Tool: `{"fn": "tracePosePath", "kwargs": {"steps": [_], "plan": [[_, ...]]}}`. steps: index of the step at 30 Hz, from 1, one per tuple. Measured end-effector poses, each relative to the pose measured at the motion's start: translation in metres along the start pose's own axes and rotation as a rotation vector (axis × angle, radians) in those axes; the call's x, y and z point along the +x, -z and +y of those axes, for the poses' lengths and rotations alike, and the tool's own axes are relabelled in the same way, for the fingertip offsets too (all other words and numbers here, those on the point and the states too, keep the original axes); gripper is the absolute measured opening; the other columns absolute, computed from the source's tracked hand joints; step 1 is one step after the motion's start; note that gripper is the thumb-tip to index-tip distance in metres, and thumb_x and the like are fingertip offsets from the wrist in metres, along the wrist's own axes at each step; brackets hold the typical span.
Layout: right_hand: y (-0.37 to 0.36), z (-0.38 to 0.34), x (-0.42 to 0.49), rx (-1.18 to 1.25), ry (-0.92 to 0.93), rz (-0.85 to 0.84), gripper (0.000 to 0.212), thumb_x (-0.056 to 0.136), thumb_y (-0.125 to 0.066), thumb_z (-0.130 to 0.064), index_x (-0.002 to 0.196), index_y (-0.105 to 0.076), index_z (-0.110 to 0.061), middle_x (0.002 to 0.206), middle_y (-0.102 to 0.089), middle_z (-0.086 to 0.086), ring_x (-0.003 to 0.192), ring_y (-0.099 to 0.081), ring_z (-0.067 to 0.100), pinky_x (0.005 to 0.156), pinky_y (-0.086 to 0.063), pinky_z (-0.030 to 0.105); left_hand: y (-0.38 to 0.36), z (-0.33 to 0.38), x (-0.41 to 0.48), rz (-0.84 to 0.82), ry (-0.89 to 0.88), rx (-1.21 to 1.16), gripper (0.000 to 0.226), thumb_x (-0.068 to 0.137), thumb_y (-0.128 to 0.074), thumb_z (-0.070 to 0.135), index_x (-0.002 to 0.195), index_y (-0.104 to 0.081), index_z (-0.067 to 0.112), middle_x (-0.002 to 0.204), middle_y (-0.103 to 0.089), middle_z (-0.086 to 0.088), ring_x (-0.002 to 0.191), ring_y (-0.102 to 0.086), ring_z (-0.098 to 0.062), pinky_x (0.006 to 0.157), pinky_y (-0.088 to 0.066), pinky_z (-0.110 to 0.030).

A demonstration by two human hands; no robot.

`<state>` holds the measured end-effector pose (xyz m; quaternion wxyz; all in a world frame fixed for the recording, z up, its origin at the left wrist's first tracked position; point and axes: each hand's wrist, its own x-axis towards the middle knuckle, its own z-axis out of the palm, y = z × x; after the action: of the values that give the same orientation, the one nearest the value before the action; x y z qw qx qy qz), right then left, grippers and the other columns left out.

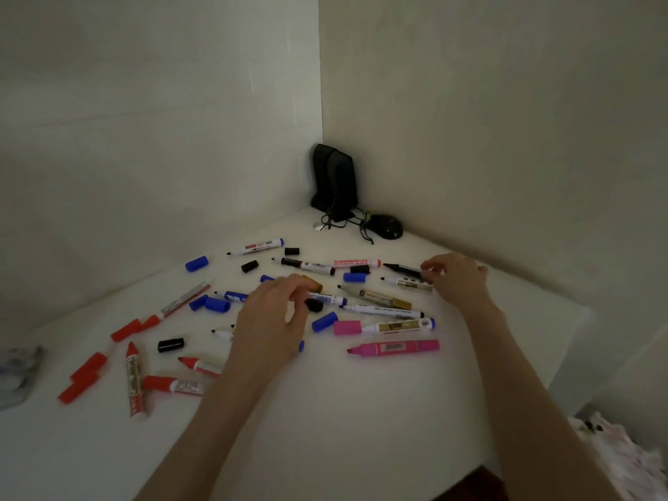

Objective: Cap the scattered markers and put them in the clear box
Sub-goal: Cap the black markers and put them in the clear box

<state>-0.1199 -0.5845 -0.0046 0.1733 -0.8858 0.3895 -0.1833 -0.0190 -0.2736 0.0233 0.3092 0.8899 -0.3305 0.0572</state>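
Uncapped black marker (403,270) lies far right on the table (343,410), its tail pinched by the right hand (456,277). The left hand (276,314) curls over a black cap (314,305) mid-pile, grip unclear. Risks: cap slips among the clutter, bare tip smears table; clear box not identifiable.

About sixteen slim felt-tip marker pens (394,348), in red, blue, black, gold and pink, are lying scattered on one white tabletop (361,410). Loose plastic caps are lying among them: at least six blue caps (197,263), five black caps (170,345) and three red caps (88,366). Two upright black speakers (341,182) and one black computer mouse (386,226) are sitting upper centre of the frame.
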Motion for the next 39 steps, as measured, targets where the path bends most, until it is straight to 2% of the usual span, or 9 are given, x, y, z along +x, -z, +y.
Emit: {"fn": "tracePosePath", "kwargs": {"steps": [4,9,13,18,24,27,32,35,39], "plan": [[0.003,0.006,0.008,0.056,-0.06,-0.082,0.013,0.089,-0.069,-0.04,0.099,-0.075,-0.033,0.096,-0.068,-0.008,0.105,-0.058,0.018,0.093,-0.023,0.037,-0.026,0.031,0.048,0.008,-0.129,-0.03,0.03,0.103,-0.055,0.03,0.133,-0.06,0.03,0.105,-0.059,0.011,0.095,-0.052,-0.006,0.091,-0.046,-0.024],[-0.007,0.017,-0.003,0.295,-0.071,0.088,0.009,0.094,-0.063,-0.03,0.098,-0.072,-0.029,0.085,-0.063,-0.009,0.096,-0.062,0.021,0.098,-0.043,0.044,-0.064,0.052,0.113,-0.11,-0.172,0.16,0.027,0.103,-0.058,0.025,0.127,-0.069,0.023,0.124,-0.068,0.001,0.112,-0.061,-0.019,0.103,-0.048,-0.037],[-0.012,0.02,-0.004,0.417,-0.044,0.163,0.01,0.095,-0.063,-0.024,0.099,-0.072,-0.022,0.089,-0.068,-0.005,0.091,-0.065,0.024,0.092,-0.049,0.045,-0.088,0.055,0.143,-0.219,-0.184,0.366,0.021,0.099,-0.063,0.025,0.118,-0.073,0.025,0.112,-0.071,0.0,0.099,-0.064,-0.019,0.095,-0.054,-0.038],[-0.016,0.02,-0.002,0.427,-0.043,0.199,0.01,0.095,-0.063,-0.023,0.1,-0.071,-0.02,0.093,-0.071,-0.001,0.09,-0.065,0.023,0.089,-0.051,0.045,-0.098,0.057,0.161,-0.29,-0.197,0.513,0.022,0.096,-0.067,0.032,0.115,-0.07,0.021,0.108,-0.068,-0.004,0.094,-0.063,-0.02,0.087,-0.053,-0.035],[-0.016,0.021,-0.001,0.448,-0.064,0.229,0.01,0.094,-0.063,-0.022,0.1,-0.072,-0.02,0.095,-0.072,0.0,0.092,-0.065,0.023,0.088,-0.052,0.045,-0.096,0.056,0.165,-0.366,-0.214,0.529,0.03,0.093,-0.07,0.033,0.118,-0.065,0.017,0.113,-0.065,-0.007,0.099,-0.062,-0.022,0.094,-0.053,-0.039],[-0.017,0.02,-0.002,0.466,-0.061,0.24,0.01,0.094,-0.063,-0.02,0.101,-0.071,-0.019,0.096,-0.071,0.002,0.092,-0.065,0.023,0.086,-0.052,0.039,-0.09,0.057,0.161,-0.356,-0.211,0.424,0.028,0.094,-0.07,0.03,0.119,-0.068,0.018,0.116,-0.066,-0.005,0.101,-0.061,-0.02,0.095,-0.052,-0.035],[-0.012,0.015,-0.006,0.468,0.014,0.238,0.012,0.098,-0.059,-0.02,0.104,-0.069,-0.017,0.095,-0.068,-0.002,0.088,-0.062,0.018,0.079,-0.046,0.029,-0.05,0.046,0.134,-0.202,-0.115,-0.046,0.019,0.095,-0.071,0.026,0.113,-0.066,0.023,0.117,-0.069,0.004,0.101,-0.064,-0.01,0.093,-0.05,-0.028],[-0.007,0.007,-0.009,0.508,0.089,0.192,0.013,0.1,-0.055,-0.019,0.106,-0.066,-0.018,0.092,-0.066,-0.002,0.084,-0.061,0.015,0.07,-0.044,0.021,-0.016,0.025,0.099,-0.214,-0.053,-0.295,0.016,0.096,-0.069,0.025,0.11,-0.063,0.027,0.105,-0.074,0.009,0.089,-0.072,-0.003,0.081,-0.059,-0.025],[0.005,-0.015,-0.017,0.71,0.11,0.053,0.018,0.105,-0.043,-0.018,0.108,-0.062,-0.019,0.084,-0.059,-0.001,0.07,-0.05,0.014,0.067,-0.04,0.029,0.023,-0.014,0.045,-0.125,-0.055,-0.304,0.023,0.097,-0.065,0.026,0.12,-0.065,0.028,0.1,-0.069,0.02,0.085,-0.069,0.005,0.077,-0.054,-0.014]]}}
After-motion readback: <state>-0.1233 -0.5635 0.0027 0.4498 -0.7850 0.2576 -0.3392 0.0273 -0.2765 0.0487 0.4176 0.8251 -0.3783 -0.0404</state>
